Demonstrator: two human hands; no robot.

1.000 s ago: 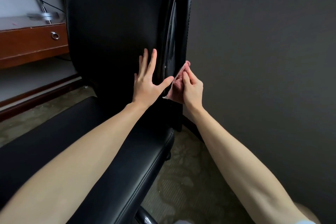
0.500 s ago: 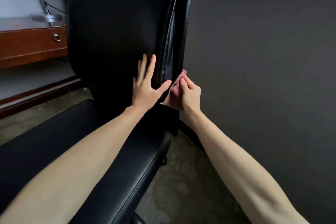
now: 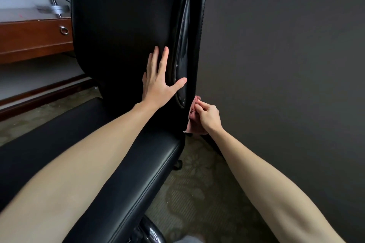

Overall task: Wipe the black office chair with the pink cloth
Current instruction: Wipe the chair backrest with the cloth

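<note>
Steadying the black office chair (image 3: 118,25), the left hand (image 3: 160,87) is pressed flat, fingers straight. Below its thumb, the pink cloth (image 3: 191,124) is pinched against the edge by the right hand (image 3: 208,117).

Office or study: wooden desk (image 3: 33,39), black office chair (image 3: 122,25), patterned carpet (image 3: 197,193).

Grey wall (image 3: 286,65) rt, patterned carpet (image 3: 197,193), wood desk (image 3: 33,39) w/ drawer lft.

Wooden desk (image 3: 29,41) with ring pull (image 3: 64,30) and lamp base (image 3: 53,8) — patterned carpet (image 3: 197,193), dark grey wall (image 3: 276,65)
</note>
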